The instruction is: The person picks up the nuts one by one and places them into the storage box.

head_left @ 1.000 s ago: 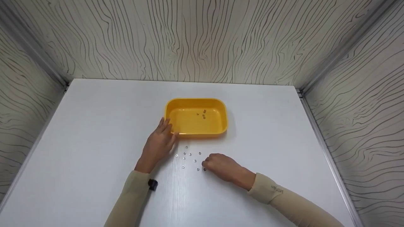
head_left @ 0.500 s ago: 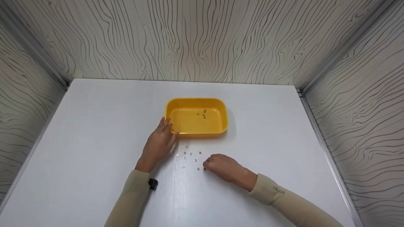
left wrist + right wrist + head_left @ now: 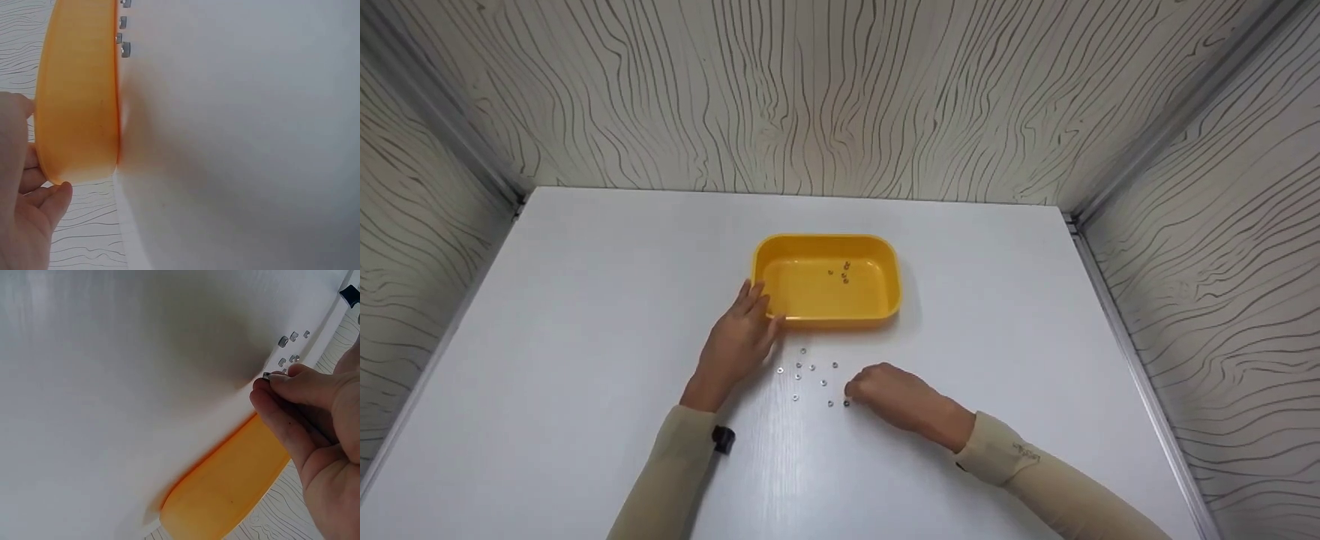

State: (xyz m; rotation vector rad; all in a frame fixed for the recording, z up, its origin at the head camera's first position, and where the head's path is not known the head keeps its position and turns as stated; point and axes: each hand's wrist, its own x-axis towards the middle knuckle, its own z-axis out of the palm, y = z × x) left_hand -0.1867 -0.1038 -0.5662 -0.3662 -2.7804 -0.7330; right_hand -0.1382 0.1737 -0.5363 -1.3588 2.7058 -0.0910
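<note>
A yellow plastic tub (image 3: pixel 829 319) stands on the white table, with several small metal nuts (image 3: pixel 844 275) on its floor. My left hand (image 3: pixel 733 343) holds the tub's near left corner, fingers over the rim; in the left wrist view the thumb (image 3: pixel 59 203) lies against the corner. On the table in front of the tub, several more nuts (image 3: pixel 811 367) are scattered between my hands. My right hand (image 3: pixel 896 397) is low over the table at their right side. Thumb and forefinger pinch one small nut (image 3: pixel 266 376), seen in the right wrist view; the other fingers are curled.
The white tabletop (image 3: pixel 997 300) extends around the tub on all sides. Wood-patterned panels (image 3: pixel 810 97) enclose it at the back and both sides. A black wrist device (image 3: pixel 724 439) sits at my left sleeve.
My right hand has shifted very slightly to the right, away from the scattered nuts. The left hand and the tub stay where they were.
</note>
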